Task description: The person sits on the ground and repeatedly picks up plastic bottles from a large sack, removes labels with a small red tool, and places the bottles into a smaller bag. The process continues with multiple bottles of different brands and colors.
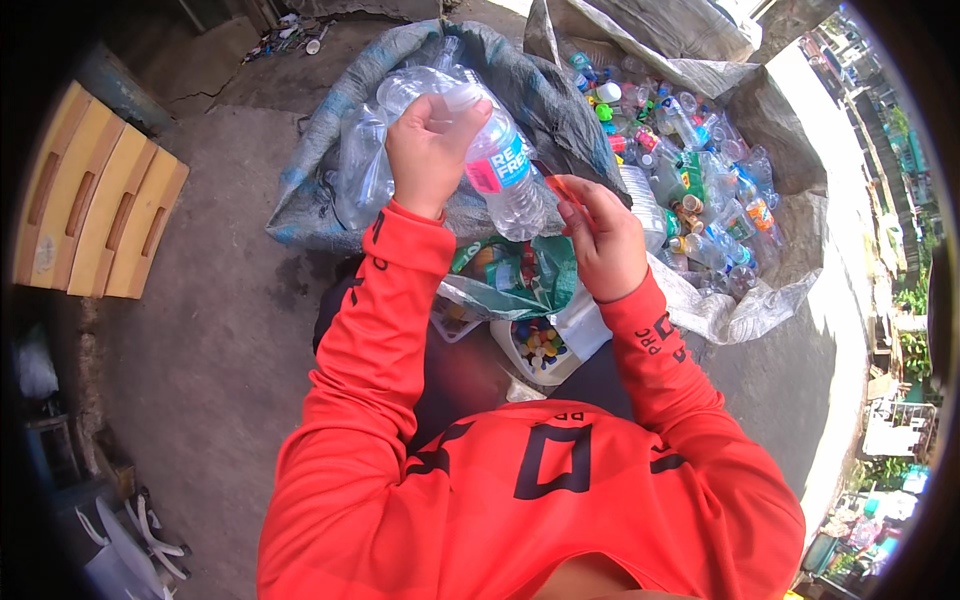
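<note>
My left hand (431, 154) grips a clear plastic bottle (517, 210) by its neck, near a whitish top (463, 96). The bottle tilts with its base towards me and wears a blue and pink label. In my right hand (611, 236) is a small orange-red tool (564, 192), apparently a cutter; its tip is hard to make out. It is close to the bottle's side. Behind and below both hands, a grey-blue woven sack (311, 176) lies open with large clear plastic bottles (364, 169) inside.
A big whitish sack (795, 247) full of mixed plastic bottles stands at the right. Before my lap are a green plastic bag (559, 281) and a white container (510, 352) of coloured caps. Yellow wooden drawers (97, 199) and a white plastic chair (124, 551) are leftward.
</note>
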`<state>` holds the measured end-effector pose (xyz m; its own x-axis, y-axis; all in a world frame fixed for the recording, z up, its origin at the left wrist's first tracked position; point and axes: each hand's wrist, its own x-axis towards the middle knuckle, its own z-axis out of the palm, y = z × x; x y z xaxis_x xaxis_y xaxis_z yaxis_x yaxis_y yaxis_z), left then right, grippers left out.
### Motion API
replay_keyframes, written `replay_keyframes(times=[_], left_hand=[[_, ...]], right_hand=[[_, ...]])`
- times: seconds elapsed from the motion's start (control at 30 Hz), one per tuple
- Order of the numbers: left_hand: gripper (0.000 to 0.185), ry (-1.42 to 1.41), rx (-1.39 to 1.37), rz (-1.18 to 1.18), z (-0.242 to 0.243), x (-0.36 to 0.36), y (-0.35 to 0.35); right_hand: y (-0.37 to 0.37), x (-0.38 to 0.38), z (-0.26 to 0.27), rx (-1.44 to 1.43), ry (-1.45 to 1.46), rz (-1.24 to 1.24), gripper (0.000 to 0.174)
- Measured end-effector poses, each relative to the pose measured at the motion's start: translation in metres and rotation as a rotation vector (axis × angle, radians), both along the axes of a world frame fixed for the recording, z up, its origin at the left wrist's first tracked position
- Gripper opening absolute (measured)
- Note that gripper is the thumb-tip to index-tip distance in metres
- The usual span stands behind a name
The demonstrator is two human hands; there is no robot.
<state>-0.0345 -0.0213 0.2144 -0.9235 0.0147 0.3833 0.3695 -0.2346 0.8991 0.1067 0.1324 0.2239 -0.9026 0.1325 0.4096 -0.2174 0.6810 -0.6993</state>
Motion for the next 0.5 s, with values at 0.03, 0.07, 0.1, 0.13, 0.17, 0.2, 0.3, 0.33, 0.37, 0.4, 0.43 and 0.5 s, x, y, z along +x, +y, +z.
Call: replay_keyframes(times=[0.03,0.07,0.1,0.13,0.17,0.2,0.3,0.33,0.37,0.4,0.43,0.5], left_hand=[[0.025,-0.006,0.006,0.004,0.000,0.000,-0.001],[0.025,-0.013,0.012,0.009,0.000,0.001,-0.001],[0.025,-0.011,0.001,0.013,-0.002,0.000,-0.002],[0.026,-0.009,-0.011,0.019,-0.004,-0.002,-0.001],[0.026,-0.008,-0.023,0.025,-0.006,-0.004,-0.002],[0.026,-0.011,-0.010,0.039,-0.007,-0.004,0.000],[0.027,-0.017,0.059,0.094,-0.008,-0.003,0.006],[0.027,-0.016,0.104,0.118,-0.007,0.000,0.009],[0.027,-0.016,0.149,0.142,-0.006,0.002,0.012],[0.028,0.009,0.102,0.189,-0.006,0.005,0.014],[0.029,0.034,0.054,0.236,-0.005,0.008,0.015],[0.030,0.084,0.049,0.283,-0.005,0.010,0.018]], right_hand=[[-0.004,0.001,0.006,0.113,0.050,-0.008,0.026],[-0.005,0.003,0.009,0.169,0.021,-0.048,0.025],[-0.006,0.004,0.011,0.182,0.003,-0.057,0.025],[-0.006,0.004,0.012,0.195,-0.014,-0.065,0.024],[-0.007,0.004,0.013,0.207,-0.031,-0.072,0.023],[-0.009,0.004,0.013,0.053,-0.050,-0.052,0.023],[-0.018,-0.001,0.009,-0.220,-0.079,-0.030,0.024],[-0.018,-0.005,0.003,-0.184,-0.071,-0.048,0.024],[-0.018,-0.009,-0.001,-0.147,-0.062,-0.065,0.025],[-0.022,-0.013,-0.002,-0.108,0.040,-0.080,0.024],[-0.022,-0.018,-0.005,-0.114,0.080,-0.101,0.023],[-0.023,-0.027,-0.011,-0.126,0.162,-0.140,0.021]])
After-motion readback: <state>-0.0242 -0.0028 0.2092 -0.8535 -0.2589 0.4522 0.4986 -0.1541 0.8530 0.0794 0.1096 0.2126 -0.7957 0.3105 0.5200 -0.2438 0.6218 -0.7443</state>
